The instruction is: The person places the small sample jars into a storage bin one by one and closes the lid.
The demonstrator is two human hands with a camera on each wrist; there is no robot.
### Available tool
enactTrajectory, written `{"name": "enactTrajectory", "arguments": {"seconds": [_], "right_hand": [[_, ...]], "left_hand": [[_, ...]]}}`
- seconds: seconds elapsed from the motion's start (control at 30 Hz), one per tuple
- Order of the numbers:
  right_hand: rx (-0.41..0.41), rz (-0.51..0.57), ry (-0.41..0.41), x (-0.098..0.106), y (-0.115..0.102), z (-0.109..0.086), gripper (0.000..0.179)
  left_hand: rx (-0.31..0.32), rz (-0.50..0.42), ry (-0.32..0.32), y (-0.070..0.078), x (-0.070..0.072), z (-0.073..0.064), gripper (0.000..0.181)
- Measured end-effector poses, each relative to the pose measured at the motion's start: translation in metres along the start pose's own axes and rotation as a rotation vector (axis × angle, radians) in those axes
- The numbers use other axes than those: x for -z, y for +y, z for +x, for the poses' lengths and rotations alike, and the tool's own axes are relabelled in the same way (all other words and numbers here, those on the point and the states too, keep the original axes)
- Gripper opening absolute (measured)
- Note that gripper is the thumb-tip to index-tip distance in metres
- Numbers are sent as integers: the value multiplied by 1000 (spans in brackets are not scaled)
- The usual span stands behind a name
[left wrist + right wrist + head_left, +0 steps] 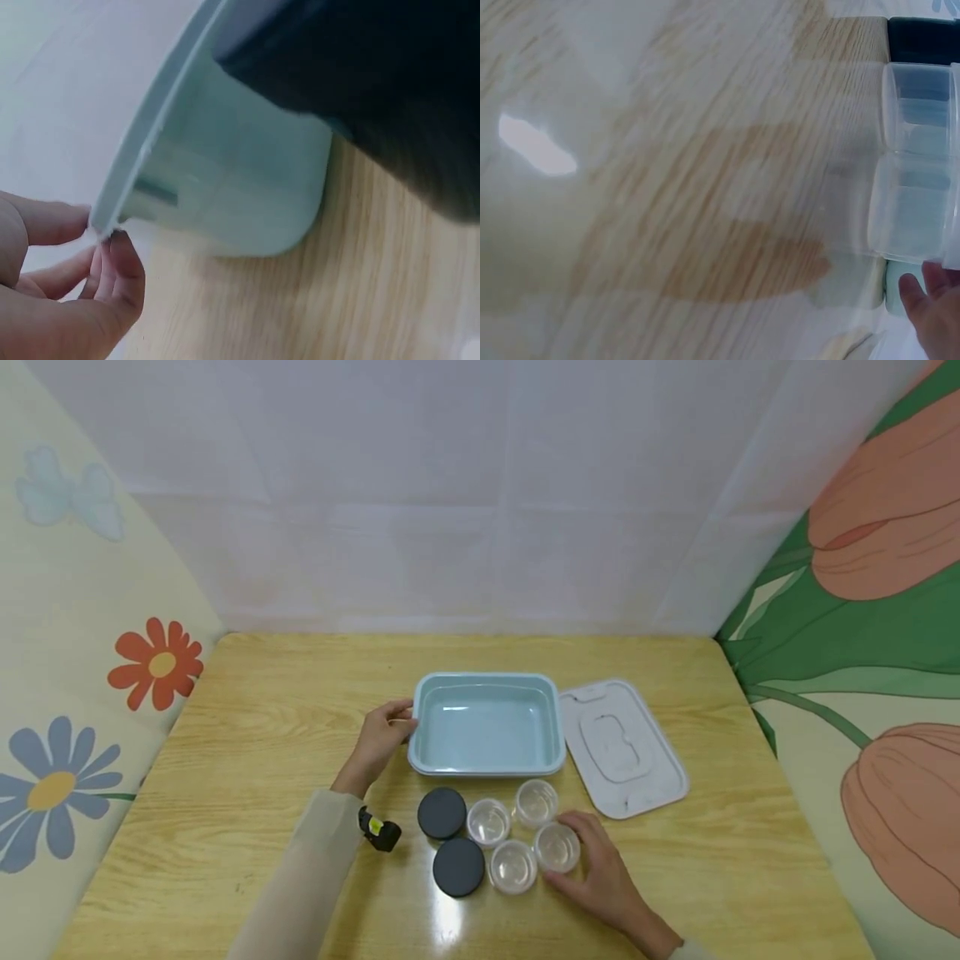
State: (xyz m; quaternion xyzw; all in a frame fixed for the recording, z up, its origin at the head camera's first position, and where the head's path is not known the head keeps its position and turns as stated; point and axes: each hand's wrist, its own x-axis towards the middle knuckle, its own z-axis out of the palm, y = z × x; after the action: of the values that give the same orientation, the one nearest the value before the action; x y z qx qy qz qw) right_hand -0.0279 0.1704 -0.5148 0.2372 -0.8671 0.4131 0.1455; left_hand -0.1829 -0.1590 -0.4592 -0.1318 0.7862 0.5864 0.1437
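Observation:
A light-blue rectangular plastic container (pixel 487 771) stands in the middle of the table. My left hand (pixel 381 737) pinches its left rim between thumb and fingers, as the left wrist view shows at the container's edge (pixel 127 176). In front of it, several small clear round plastic cups (pixel 513 867) stand close together. The thumb and fingers of my right hand (pixel 606 878) curve round the nearest cup on the right (pixel 557 848). In the right wrist view only the fingertips (pixel 915 292) show, beside a clear cup (pixel 911 210).
Two black round pieces (pixel 459 867), like lids or jars from above, sit left of the cups. A white rectangular lid (pixel 660 768) lies tilted right of the container. The wooden table (pixel 247 760) meets a white cloth at the back and flowered panels on both sides.

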Motion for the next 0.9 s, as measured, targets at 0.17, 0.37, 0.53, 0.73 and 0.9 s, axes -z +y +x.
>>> {"name": "enactTrajectory", "arguments": {"seconds": [0.17,0.37,0.53,0.73,0.9], "right_hand": [[5,1,7,0,0,0,69],[-27,0,5,-1,-1,-1,71],[-112,20,-6,0,-4,-1,74],[-166,48,-18,-2,-4,-4,74],[-201,91,-19,-3,-6,-5,74]], "left_hand": [[-10,-28,30,2,-3,1,47],[-12,-34,44,2,-5,1,48],[12,-40,43,2,-5,1,48],[19,-32,44,3,-5,2,48],[17,-32,38,3,-4,2,48]]}}
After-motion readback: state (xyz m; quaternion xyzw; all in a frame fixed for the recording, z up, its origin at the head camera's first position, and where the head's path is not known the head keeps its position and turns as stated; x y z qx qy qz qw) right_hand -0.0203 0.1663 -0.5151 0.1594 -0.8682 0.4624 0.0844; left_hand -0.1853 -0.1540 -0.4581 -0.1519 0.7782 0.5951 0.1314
